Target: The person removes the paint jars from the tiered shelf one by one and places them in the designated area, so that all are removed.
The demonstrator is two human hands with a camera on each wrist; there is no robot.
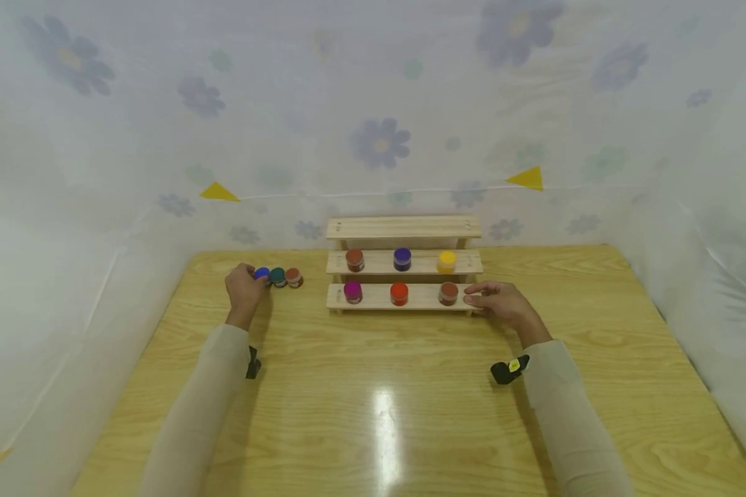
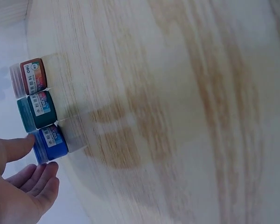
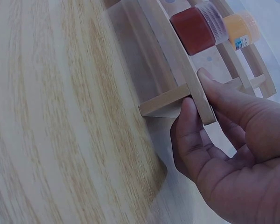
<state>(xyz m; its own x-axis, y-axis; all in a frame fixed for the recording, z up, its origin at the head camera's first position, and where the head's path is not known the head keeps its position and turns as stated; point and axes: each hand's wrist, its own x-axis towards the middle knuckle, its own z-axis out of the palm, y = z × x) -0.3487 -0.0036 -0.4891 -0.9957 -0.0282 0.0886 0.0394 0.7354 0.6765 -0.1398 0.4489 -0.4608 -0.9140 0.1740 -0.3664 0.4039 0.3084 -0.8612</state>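
Note:
At the left, my left hand [image 1: 244, 290] has its thumb and fingers on either side of a blue paint jar [image 2: 53, 143], pinching it near its lid. Beside that jar stand a green paint jar [image 2: 41, 110] and a brown paint jar [image 2: 33, 77], in a row on the table. My right hand [image 1: 503, 302] grips the right end of the lowest shelf of a wooden tiered rack [image 3: 203, 100], thumb above and fingers below. Nearest to this hand on that shelf is a reddish-brown jar [image 3: 193, 30].
The lowest shelf also bears a purple jar [image 1: 353, 292] and a red jar [image 1: 399, 294]. On the middle shelf stand a brown jar [image 1: 355, 260], a dark blue jar [image 1: 402, 259] and a yellow jar [image 1: 447, 261]. A flowered curtain [image 1: 273, 138] encloses the wood-grain table [image 1: 323, 386].

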